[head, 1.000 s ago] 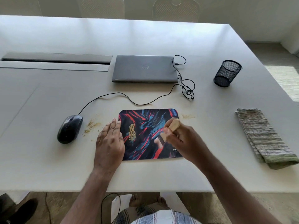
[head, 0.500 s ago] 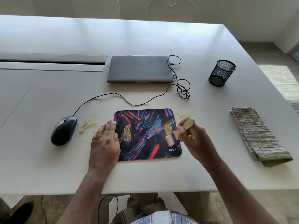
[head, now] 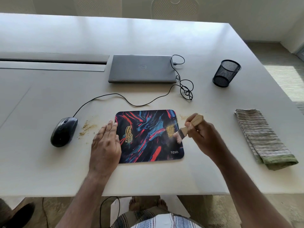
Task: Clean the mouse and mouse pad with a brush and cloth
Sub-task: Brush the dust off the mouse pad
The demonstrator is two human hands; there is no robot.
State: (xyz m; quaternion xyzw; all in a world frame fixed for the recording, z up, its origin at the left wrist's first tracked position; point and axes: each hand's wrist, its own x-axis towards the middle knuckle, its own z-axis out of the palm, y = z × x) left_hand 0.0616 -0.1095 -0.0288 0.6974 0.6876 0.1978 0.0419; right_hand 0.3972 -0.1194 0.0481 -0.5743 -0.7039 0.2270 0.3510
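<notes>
Left hand (head: 105,143) spread flat, pinning mouse pad's (head: 148,137) left edge; right hand (head: 204,137) closed around brush (head: 189,127), bristles seemingly touching pad's right side.

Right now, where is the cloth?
The cloth lies folded at the table's right side, right of the right hand holding the brush, nearer than the mesh cup.

Counter (head: 49,170) near edge bare both sides of mouse pad (head: 148,137). Cable (head: 115,96) crosses behind pad; mouse (head: 64,131) blocks left, cloth (head: 263,139) right, laptop (head: 141,68) behind.
</notes>
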